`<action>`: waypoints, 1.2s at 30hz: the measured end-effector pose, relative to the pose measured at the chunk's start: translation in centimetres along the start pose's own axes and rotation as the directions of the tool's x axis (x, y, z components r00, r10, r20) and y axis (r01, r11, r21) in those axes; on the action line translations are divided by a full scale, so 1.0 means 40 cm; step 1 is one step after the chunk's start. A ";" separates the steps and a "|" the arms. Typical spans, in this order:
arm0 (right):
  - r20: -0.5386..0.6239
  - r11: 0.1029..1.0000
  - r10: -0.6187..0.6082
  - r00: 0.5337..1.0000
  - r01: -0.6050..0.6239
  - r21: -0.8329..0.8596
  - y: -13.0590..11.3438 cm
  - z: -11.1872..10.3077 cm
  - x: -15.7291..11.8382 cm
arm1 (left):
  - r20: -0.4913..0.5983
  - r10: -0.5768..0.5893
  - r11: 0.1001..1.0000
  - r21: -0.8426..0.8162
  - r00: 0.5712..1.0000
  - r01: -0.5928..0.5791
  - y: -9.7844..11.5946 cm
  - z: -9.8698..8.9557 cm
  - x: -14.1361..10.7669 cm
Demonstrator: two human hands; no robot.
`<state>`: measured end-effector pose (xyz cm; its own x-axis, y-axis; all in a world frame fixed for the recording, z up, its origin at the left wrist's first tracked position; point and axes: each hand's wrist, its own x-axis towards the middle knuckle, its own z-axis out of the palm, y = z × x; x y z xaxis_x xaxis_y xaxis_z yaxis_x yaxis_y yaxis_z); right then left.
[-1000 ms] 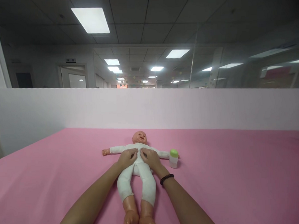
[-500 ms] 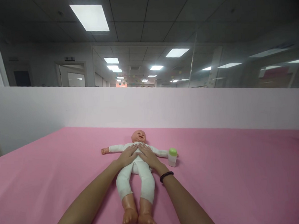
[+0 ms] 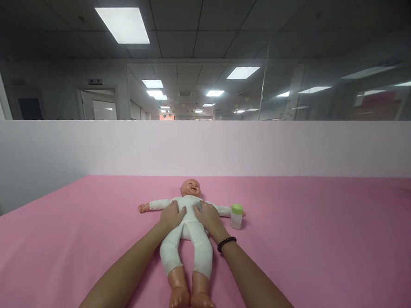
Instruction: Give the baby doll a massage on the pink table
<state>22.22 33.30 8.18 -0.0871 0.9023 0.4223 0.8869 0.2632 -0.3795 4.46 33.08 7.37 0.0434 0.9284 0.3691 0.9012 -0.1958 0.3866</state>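
Pink sheeting (image 3: 318, 240) covers a wide bed set against a low white partition (image 3: 226, 148), with a glazed office behind. Head view: a doll (image 3: 188, 220) in a white suit lies face up at mid-bed, long axis running away from the viewer, head far, bare feet near, arms spread sideways. Left hand (image 3: 172, 216) and right hand (image 3: 208, 217) rest flat on its belly, fingers loosely apart, clamped on nothing. Good practice is probably light, even palm pressure, both hands symmetrical about the midline. A green-capped bottle (image 3: 236, 216) stands upright just beside the doll's outstretched arm.
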 end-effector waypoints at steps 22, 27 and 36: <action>0.273 0.989 -0.120 0.955 0.093 0.111 0.046 0.034 0.024 | 0.195 0.208 0.970 -0.167 0.959 -0.176 -0.053 0.029 0.037; 0.288 0.999 0.012 0.957 -0.023 0.035 0.049 0.028 0.024 | 0.238 0.083 0.994 -0.095 0.968 -0.062 -0.068 0.019 0.038; 0.183 0.968 0.224 0.957 -0.197 -0.155 0.130 -0.003 0.017 | 0.116 -0.080 0.978 0.200 0.990 0.056 -0.190 -0.003 0.041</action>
<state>26.83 35.24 6.62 0.0324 0.9851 0.1689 0.9460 0.0243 -0.3232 -2.35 36.06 5.14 0.0207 0.9715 0.2363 0.9703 -0.0766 0.2296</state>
